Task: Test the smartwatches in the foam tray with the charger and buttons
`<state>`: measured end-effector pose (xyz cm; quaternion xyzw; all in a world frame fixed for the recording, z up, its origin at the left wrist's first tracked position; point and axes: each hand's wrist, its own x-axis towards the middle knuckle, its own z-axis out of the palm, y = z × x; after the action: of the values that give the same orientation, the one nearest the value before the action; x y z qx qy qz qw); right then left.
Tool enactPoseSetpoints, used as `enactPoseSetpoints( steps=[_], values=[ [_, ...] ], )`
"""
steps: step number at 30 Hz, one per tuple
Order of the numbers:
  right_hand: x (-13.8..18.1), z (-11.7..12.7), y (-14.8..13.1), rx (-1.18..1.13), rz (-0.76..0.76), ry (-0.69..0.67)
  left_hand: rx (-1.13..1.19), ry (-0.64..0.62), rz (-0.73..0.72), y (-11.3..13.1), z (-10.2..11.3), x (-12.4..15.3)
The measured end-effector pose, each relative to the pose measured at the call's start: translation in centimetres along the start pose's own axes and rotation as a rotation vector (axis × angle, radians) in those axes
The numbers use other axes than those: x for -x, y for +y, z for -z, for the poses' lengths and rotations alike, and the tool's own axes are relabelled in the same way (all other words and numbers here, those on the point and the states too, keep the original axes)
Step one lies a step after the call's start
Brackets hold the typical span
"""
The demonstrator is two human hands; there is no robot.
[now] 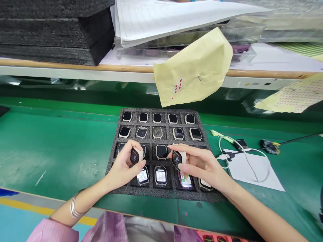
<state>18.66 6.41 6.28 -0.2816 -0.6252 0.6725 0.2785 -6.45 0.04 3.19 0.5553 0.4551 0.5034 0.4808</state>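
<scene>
I see a stack of black foam sheets (50,30) on the shelf at upper left. Green bench mat (55,151) below it. Left hand (123,168), silver bangles (75,207) at the wrist, is closed in a firm pinch on a watch (135,156), thumb and fingers gripping it above a black foam tray (161,111) holding rows of watches. Right hand (200,164) is also closed, pinching a second watch (177,160) just beside the first, above the same tray. Yellow paper bag (194,67) hangs above. Further right, a white cable (243,158) lies over white paper (252,173).
</scene>
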Motion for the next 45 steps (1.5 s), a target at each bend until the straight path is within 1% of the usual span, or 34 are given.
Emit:
enactPoseSetpoints(
  steps=[3,6,8,10,13,16,19,24,30,37,41,43,45],
  values=[
    [0.1,0.1,-0.1,-0.032,0.003,-0.012,-0.004,0.010,0.002,-0.1,0.2,0.0],
    [0.1,0.0,0.2,-0.085,-0.057,-0.048,-0.033,0.003,0.083,-0.1,0.3,0.0],
    [-0.1,-0.2,0.5,-0.159,-0.116,-0.080,-0.003,-0.011,0.150,-0.1,0.2,-0.1],
    [-0.3,-0.4,0.8,-0.236,-0.169,-0.085,0.083,-0.047,0.206,0.0,0.0,-0.4],
    [-0.6,-0.8,1.2,-0.308,-0.216,-0.041,0.282,-0.092,0.248,-0.1,-0.3,-0.7],
    [-0.9,-0.9,1.4,-0.294,-0.225,-0.020,0.430,-0.113,0.299,-0.2,-0.4,-0.7],
    [-1.0,-0.9,1.4,-0.226,-0.203,-0.006,0.456,-0.119,0.339,-0.4,-0.4,-0.5],
    [-0.8,-0.9,1.4,-0.140,-0.169,0.008,0.413,-0.147,0.322,-0.4,-0.6,-0.3],
    [-0.6,-0.6,2.2,-0.128,-0.107,-0.011,0.394,-0.169,0.306,-0.5,-0.6,-0.2],
    [-0.6,-1.1,1.2,-0.099,-0.156,0.037,0.388,-0.186,0.283,-0.5,-0.6,-0.2],
    [-0.6,-1.3,1.2,-0.076,-0.179,0.054,0.392,-0.185,0.279,-0.5,-0.6,-0.2],
    [-0.5,-1.3,1.3,-0.064,-0.184,0.044,0.388,-0.184,0.275,-0.5,-0.6,-0.2],
    [-0.4,-1.2,1.3,-0.048,-0.171,0.005,0.385,-0.182,0.272,-0.5,-0.6,-0.2]
  ],
)
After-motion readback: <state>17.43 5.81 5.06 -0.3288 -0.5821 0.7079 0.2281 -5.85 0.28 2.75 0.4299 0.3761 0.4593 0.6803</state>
